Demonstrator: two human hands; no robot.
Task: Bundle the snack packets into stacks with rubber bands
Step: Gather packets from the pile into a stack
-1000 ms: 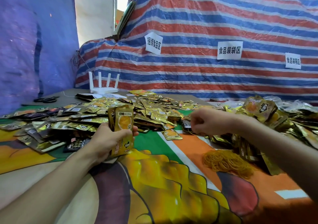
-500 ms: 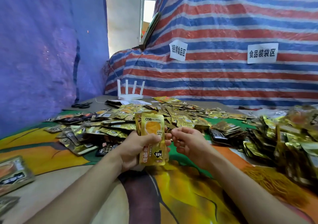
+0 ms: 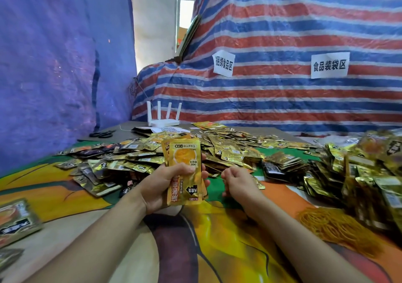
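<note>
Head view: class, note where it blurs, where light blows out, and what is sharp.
Head view: lower-left packets are smeared; the window is blown out white; the right gold pile glints; the stack in the left hand is sharp.

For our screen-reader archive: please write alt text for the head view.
The left hand grips an upright stack of orange snack packets; the right hand, curled, sits beside it. Loose packets litter the table, with rubber bands heaped at right.

Left hand (image 3: 161, 188) and right hand (image 3: 239, 183), forearms (image 3: 91, 237) seemingly bare.
</note>
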